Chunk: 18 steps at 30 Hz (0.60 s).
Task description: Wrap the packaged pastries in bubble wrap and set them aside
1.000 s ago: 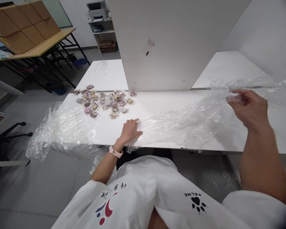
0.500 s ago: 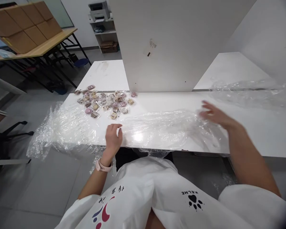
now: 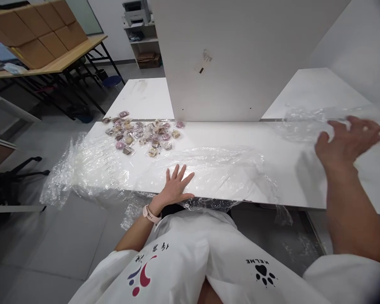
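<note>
With fingers spread, my left hand [image 3: 176, 185] lies flat on a clear plastic sheet [image 3: 221, 166] that covers the middle of the white table. My right hand [image 3: 346, 139] is raised over the table's right part, its fingers apart and curved, close to a second crumpled clear plastic [image 3: 299, 122]. I cannot tell whether it touches that plastic. Many small wrapped sweets [image 3: 155, 133], pink, brown and yellowish, lie in a heap beyond my left hand.
More crumpled plastic [image 3: 91, 164] lies at the table's left end and hangs over the edge. An upright white panel [image 3: 215, 63] stands behind the white table [image 3: 291, 169]. Cardboard boxes [image 3: 44, 33] stand on a wooden table at the far left.
My right hand has moved right, away from the middle sheet, towards the plastic on the right. My left hand has shifted right and spread out flat. The middle sheet's right end now hangs over the front edge.
</note>
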Tool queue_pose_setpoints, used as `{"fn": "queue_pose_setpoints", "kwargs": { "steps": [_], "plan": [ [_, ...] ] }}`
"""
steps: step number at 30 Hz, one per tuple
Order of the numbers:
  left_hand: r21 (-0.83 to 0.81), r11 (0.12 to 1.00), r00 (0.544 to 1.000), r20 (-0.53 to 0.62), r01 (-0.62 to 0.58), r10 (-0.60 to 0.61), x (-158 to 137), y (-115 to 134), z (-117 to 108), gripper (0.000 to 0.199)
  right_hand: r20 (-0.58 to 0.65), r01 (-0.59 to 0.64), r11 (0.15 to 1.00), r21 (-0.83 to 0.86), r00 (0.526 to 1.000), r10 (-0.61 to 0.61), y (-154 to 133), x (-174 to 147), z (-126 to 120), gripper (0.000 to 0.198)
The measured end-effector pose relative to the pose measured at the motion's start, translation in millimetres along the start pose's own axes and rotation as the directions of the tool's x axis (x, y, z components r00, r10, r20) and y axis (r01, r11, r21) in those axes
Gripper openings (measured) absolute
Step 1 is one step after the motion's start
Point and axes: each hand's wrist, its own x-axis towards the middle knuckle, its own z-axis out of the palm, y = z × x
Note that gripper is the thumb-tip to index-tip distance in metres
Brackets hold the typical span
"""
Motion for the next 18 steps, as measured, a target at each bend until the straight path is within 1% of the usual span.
{"fn": "queue_pose_setpoints", "kwargs": {
  "steps": [1, 2, 3, 4, 5, 6, 7, 8, 9, 10, 11, 12, 14, 15, 17, 18],
  "plan": [
    [-0.005, 0.999, 0.999, 0.013, -0.04, 0.04, 3, 1, -1, 0.087, 0.052, 0.073, 0.997, 0.005, 0.996, -0.074, -23, 3, -2, 0.04],
    [-0.011, 0.997, 0.997, 0.022, -0.074, 0.074, 6, 1, -2, 0.086, 0.171, 0.122, 0.992, 0.004, 0.978, -0.121, -48, 6, -2, 0.04],
    [-0.016, 0.995, 0.995, 0.029, -0.099, 0.099, 7, 1, -3, 0.084, 0.324, 0.15, 0.989, -0.019, 0.936, -0.136, -75, 9, 0, 0.04],
    [-0.02, 0.993, 0.993, 0.031, -0.113, 0.114, 8, 1, -2, 0.082, 0.491, 0.189, 0.981, -0.048, 0.859, -0.142, -101, 11, 3, 0.041],
    [-0.021, 0.993, 0.993, 0.026, -0.119, 0.119, 8, 0, -1, 0.08, 0.63, 0.234, 0.97, -0.063, 0.764, -0.144, -124, 12, 6, 0.044],
    [-0.02, 0.993, 0.993, 0.013, -0.12, 0.12, 7, 0, 0, 0.077, 0.731, 0.277, 0.96, -0.039, 0.663, -0.162, -145, 11, 10, 0.047],
    [-0.016, 0.993, 0.993, -0.006, -0.12, 0.119, 6, -1, 2, 0.075, 0.801, 0.311, 0.95, 0.032, 0.561, -0.21, -162, 7, 14, 0.048],
    [-0.01, 0.993, 0.992, -0.028, -0.121, 0.121, 4, -1, 4, 0.074, 0.835, 0.324, 0.937, 0.134, 0.473, -0.283, -174, 1, 18, 0.047],
    [-0.002, 0.993, 0.991, -0.05, -0.121, 0.121, 3, -2, 6, 0.074, 0.841, 0.312, 0.917, 0.246, 0.402, -0.363, -182, -5, 20, 0.044],
    [0.005, 0.993, 0.991, -0.068, -0.119, 0.12, 1, -2, 8, 0.074, 0.83, 0.287, 0.891, 0.351, 0.345, -0.438, -186, -12, 22, 0.04],
    [0.012, 0.993, 0.99, -0.079, -0.118, 0.119, 0, -2, 9, 0.075, 0.812, 0.259, 0.863, 0.433, 0.304, -0.499, -187, -19, 23, 0.037],
    [0.017, 0.993, 0.989, -0.085, -0.118, 0.119, 0, -3, 11, 0.075, 0.792, 0.233, 0.837, 0.496, 0.275, -0.546, -185, -24, 23, 0.036],
    [0.025, 0.993, 0.989, -0.09, -0.116, 0.118, -1, -3, 12, 0.076, 0.756, 0.186, 0.785, 0.591, 0.211, -0.62, -177, -33, 19, 0.038],
    [0.027, 0.993, 0.989, -0.094, -0.115, 0.117, -1, -3, 13, 0.076, 0.74, 0.161, 0.759, 0.63, 0.17, -0.65, -174, -36, 15, 0.04],
    [0.03, 0.993, 0.988, -0.102, -0.113, 0.115, 0, -3, 12, 0.076, 0.73, 0.108, 0.735, 0.67, 0.087, -0.678, -171, -45, 4, 0.043],
    [0.031, 0.994, 0.989, -0.102, -0.109, 0.111, 0, -2, 11, 0.076, 0.732, 0.093, 0.734, 0.673, 0.058, -0.679, -173, -51, -3, 0.042]
  ]
}}
